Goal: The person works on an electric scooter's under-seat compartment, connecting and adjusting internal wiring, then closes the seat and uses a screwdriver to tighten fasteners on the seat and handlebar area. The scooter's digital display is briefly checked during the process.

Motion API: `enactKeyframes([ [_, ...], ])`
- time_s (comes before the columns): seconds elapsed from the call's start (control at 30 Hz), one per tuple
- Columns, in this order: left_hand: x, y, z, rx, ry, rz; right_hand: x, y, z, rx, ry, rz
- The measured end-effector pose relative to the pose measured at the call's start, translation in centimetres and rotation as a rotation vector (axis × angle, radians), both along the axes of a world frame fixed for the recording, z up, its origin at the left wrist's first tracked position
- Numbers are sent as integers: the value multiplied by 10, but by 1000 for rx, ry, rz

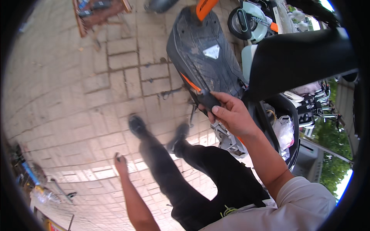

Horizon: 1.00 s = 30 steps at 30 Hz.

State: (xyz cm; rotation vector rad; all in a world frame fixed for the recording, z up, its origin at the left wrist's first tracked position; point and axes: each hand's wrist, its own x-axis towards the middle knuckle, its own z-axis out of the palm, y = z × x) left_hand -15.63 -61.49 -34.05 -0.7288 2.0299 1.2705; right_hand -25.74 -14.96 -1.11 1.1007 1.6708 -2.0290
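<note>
My right hand (227, 113) grips a small dark, roughly rectangular object (209, 99) over the edge of a scooter's dark ribbed footboard (208, 38), beside its orange side strip (189, 81). My left hand (121, 163) hangs low over the paving, fingers curled on something small and dark that I cannot make out. Right of the footboard is a black seat (296, 57), and below it an open storage compartment holds a clear plastic bag (284, 134). The scooter's kickstand (192, 115) shows beside my right hand.
My shoes (137, 125) stand on brick paving (96, 96). A brown wooden stand (108, 23) with dark items is at top left, tools and a blue item (31, 173) at the left edge. Another pale scooter (258, 36) and more parked vehicles (312, 107) line the right.
</note>
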Motion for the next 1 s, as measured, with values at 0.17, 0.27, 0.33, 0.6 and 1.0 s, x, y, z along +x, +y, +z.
enactKeyframes([
  [0.17, -42, 71, 227, 366, -128, 229, -5, -16, 123, -19, 19, 149],
  [0.27, -76, 127, 371, 407, -17, 94, 4, -13, 206, -84, 212, 216],
  [0.33, -93, 170, 467, 446, 127, -9, 16, -4, 258, -112, 236, 279],
  [0.6, -79, 293, 714, 517, 351, -733, 106, 38, 392, -24, 546, 191],
  [1.0, 7, 375, 761, 646, 379, -766, 204, 52, 411, -320, 720, -327],
])
